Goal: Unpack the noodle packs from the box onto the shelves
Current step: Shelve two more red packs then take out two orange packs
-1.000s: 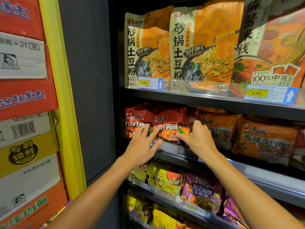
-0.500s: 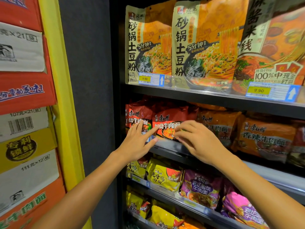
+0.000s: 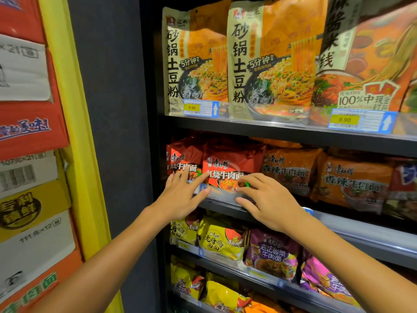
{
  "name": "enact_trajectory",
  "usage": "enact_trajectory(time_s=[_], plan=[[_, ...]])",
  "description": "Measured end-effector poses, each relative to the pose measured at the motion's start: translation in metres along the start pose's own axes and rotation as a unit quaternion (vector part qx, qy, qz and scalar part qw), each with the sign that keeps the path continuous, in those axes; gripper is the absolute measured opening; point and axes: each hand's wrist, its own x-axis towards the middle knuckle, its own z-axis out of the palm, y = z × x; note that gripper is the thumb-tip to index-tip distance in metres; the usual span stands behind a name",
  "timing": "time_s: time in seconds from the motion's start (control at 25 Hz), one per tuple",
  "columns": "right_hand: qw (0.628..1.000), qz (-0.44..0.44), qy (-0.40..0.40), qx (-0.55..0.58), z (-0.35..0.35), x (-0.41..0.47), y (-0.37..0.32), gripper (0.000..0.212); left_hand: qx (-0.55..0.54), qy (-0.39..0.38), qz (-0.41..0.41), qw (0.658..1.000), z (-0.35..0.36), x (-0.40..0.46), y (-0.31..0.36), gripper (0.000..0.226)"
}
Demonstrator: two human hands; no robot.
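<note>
Two red noodle packs stand side by side on the second shelf [image 3: 338, 224]: one at the far left [image 3: 180, 154], one to its right [image 3: 228, 163]. My left hand [image 3: 180, 195] is spread open, fingertips touching the lower edge of both red packs. My right hand [image 3: 268, 197] rests with curled fingers on the lower right corner of the right red pack and the shelf lip; it does not hold the pack. Orange noodle packs [image 3: 291, 168] stand to the right on the same shelf. No box being unpacked is in view.
Tall orange pouch packs [image 3: 266, 62] fill the top shelf above price tags [image 3: 200, 107]. Yellow packs [image 3: 221, 240] and purple packs [image 3: 273, 254] sit on lower shelves. Stacked cartons [image 3: 29, 199] and a yellow post [image 3: 76, 132] stand at the left, beside a dark side panel [image 3: 112, 109].
Both hands drew back slightly from the red packs toward the shelf lip. The right hand lowered from the pack's front to its bottom corner. The view shifted a little downward.
</note>
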Motion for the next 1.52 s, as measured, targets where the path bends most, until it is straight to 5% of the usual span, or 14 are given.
enact_trajectory(time_s=[0.48, 0.84, 1.24, 1.52], plan=[[0.998, 0.043, -0.025, 0.042, -0.003, 0.011, -0.022, 0.053, -0.061, 0.081, -0.055, 0.993, -0.002, 0.01, 0.003, 0.072], [0.993, 0.089, -0.012, 0.072, -0.003, 0.009, -0.03, 0.056, -0.123, 0.044, -0.101, 0.986, -0.005, 0.03, 0.01, 0.073], [0.983, 0.138, 0.004, 0.121, -0.043, -0.065, -0.028, 0.055, -0.028, 0.062, 0.062, 0.996, 0.008, -0.043, 0.025, 0.076], [0.967, 0.219, -0.023, 0.128, -0.08, -0.223, -0.027, 0.057, -0.054, 0.016, 0.185, 0.981, 0.043, -0.101, 0.152, 0.078]])
